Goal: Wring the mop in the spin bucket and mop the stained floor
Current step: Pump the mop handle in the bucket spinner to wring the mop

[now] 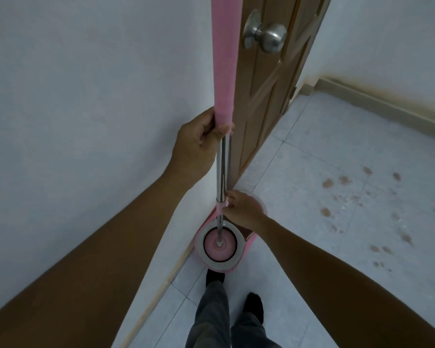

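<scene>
The mop [223, 162] stands upright, with a steel pole and a pink grip sleeve on its upper part. Its pink head sits in the round spin basket of the pink and white spin bucket [206, 259], which rests on the floor against the wall. My left hand [199, 139] is closed around the bottom end of the pink sleeve. My right hand [241, 209] pinches the small pink collar low on the pole, just above the bucket. Brown stains [347, 192] spot the pale tiles to the right.
A white wall runs along the left. An open wooden door [269, 96] with a metal knob stands just behind the mop. A skirting board lines the far right wall. My feet in dark socks stand just in front of the bucket.
</scene>
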### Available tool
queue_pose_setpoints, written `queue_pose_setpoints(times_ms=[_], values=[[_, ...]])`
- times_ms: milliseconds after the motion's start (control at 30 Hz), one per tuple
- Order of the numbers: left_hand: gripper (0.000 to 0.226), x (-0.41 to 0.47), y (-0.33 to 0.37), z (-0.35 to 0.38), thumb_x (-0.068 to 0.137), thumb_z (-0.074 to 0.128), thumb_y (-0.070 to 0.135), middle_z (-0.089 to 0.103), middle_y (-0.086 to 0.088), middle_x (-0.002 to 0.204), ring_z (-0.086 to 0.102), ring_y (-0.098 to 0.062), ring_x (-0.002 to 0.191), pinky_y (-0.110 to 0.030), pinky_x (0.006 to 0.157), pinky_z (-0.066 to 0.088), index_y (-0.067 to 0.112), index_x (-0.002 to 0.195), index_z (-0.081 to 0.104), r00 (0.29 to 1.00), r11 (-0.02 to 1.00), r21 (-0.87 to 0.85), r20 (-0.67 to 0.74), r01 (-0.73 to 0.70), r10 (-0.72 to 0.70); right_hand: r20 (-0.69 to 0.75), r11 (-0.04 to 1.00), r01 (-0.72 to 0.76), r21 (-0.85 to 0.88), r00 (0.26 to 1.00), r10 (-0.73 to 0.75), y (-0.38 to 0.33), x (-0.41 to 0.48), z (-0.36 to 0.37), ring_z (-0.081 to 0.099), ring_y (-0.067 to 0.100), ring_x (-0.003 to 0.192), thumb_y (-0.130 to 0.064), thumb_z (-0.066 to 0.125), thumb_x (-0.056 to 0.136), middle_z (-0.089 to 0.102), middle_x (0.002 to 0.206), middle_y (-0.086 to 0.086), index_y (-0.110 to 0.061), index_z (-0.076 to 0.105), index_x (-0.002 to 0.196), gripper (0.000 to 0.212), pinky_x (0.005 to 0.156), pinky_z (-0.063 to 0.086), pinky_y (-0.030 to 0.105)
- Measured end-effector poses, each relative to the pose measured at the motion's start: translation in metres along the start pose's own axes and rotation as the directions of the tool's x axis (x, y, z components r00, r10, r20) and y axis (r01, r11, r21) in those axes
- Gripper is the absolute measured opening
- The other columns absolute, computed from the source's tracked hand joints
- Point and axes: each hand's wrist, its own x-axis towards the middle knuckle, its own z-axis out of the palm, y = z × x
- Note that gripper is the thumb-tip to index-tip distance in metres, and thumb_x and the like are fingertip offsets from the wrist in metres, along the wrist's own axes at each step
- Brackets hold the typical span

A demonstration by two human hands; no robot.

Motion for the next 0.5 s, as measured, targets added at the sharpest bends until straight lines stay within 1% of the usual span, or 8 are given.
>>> queue_pose_setpoints(times_ms=[33, 67, 100, 133, 200, 333, 400, 500], values=[[0.037, -0.004, 0.005, 0.001, 0.096, 0.061, 0.024, 0.072, -0.001, 0.111, 0.068, -0.012, 0.103, -0.017, 0.093, 0.051, 0.013, 0.131, 0.06, 1.0, 1.0, 0.01, -0.002, 0.001, -0.001, -0.064, 0.998, 0.06, 0.028, 0.996, -0.058, -0.008, -0.007, -0.003, 0.062, 0.0, 0.077, -0.029, 0.065, 0.086, 0.066, 0.093, -0.011, -0.025, 0.06, 0.117, 0.032, 0.057, 0.044, 0.004], [0.039, -0.008, 0.01, 0.002, 0.096, 0.062, 0.022, 0.072, -0.001, 0.112, 0.068, -0.01, 0.103, -0.013, 0.092, 0.05, 0.01, 0.133, 0.06, 1.0, 1.0, 0.021, 0.0, 0.0, 0.0, -0.126, 0.993, 0.119, 0.026, 0.985, -0.115, -0.019, -0.013, -0.007, 0.064, 0.002, 0.082, -0.04, 0.065, 0.087, 0.069, 0.096, -0.009, -0.025, 0.062, 0.113, 0.03, 0.066, 0.048, 0.009], [0.04, -0.012, 0.017, 0.003, 0.096, 0.063, 0.019, 0.071, 0.0, 0.113, 0.068, -0.007, 0.101, -0.01, 0.09, 0.049, 0.008, 0.134, 0.059, 1.0, 0.999, 0.034, 0.004, -0.008, 0.008, -0.175, 0.986, 0.166, 0.01, 0.971, -0.162, -0.029, -0.019, -0.01, 0.066, 0.007, 0.082, -0.048, 0.062, 0.088, 0.071, 0.094, -0.005, -0.023, 0.063, 0.107, 0.031, 0.07, 0.052, 0.016], [0.041, -0.015, 0.024, 0.004, 0.095, 0.064, 0.017, 0.071, 0.0, 0.114, 0.068, -0.005, 0.1, -0.008, 0.089, 0.048, 0.006, 0.135, 0.059, 1.0, 0.998, 0.05, 0.005, -0.023, 0.023, -0.201, 0.982, 0.189, -0.021, 0.961, -0.189, -0.039, -0.025, -0.015, 0.068, 0.01, 0.077, -0.052, 0.059, 0.09, 0.072, 0.087, -0.002, -0.021, 0.063, 0.1, 0.033, 0.07, 0.054, 0.022], [0.043, -0.021, 0.042, 0.005, 0.095, 0.066, 0.015, 0.071, -0.001, 0.115, 0.068, -0.008, 0.101, -0.01, 0.09, 0.049, 0.005, 0.136, 0.059, 0.998, 0.995, 0.076, -0.009, -0.064, 0.065, -0.219, 0.974, 0.224, -0.04, 0.949, -0.227, -0.056, -0.039, -0.027, 0.068, 0.012, 0.065, -0.051, 0.054, 0.094, 0.07, 0.074, 0.002, -0.019, 0.063, 0.092, 0.033, 0.064, 0.055, 0.023], [0.044, -0.029, 0.083, 0.0, 0.093, 0.067, 0.017, 0.071, 0.001, 0.114, 0.07, -0.012, 0.101, -0.02, 0.095, 0.053, 0.006, 0.135, 0.06, 0.986, 0.982, 0.111, -0.06, -0.151, 0.158, -0.213, 0.945, 0.32, -0.068, 0.921, -0.327, -0.078, -0.068, -0.052, 0.062, 0.007, 0.053, -0.041, 0.057, 0.096, 0.063, 0.063, -0.001, -0.019, 0.061, 0.08, 0.028, 0.055, 0.05, 0.016], [0.043, -0.035, 0.101, -0.002, 0.093, 0.069, 0.017, 0.072, -0.001, 0.116, 0.07, -0.014, 0.102, -0.026, 0.097, 0.054, 0.005, 0.134, 0.061, 0.986, 0.982, 0.113, -0.062, -0.149, 0.156, -0.186, 0.941, 0.328, -0.083, 0.922, -0.338, -0.086, -0.079, -0.062, 0.063, 0.007, 0.054, -0.037, 0.058, 0.096, 0.063, 0.064, -0.001, -0.017, 0.061, 0.082, 0.025, 0.056, 0.053, 0.019], [0.043, -0.048, 0.125, 0.002, 0.091, 0.071, 0.017, 0.072, -0.004, 0.118, 0.07, -0.017, 0.104, -0.032, 0.098, 0.055, 0.006, 0.131, 0.062, 0.992, 0.986, 0.114, -0.026, -0.12, 0.124, -0.163, 0.942, 0.318, -0.104, 0.929, -0.331, -0.092, -0.097, -0.073, 0.07, 0.019, 0.065, -0.032, 0.06, 0.095, 0.069, 0.075, 0.009, -0.012, 0.063, 0.091, 0.021, 0.066, 0.062, 0.031]])
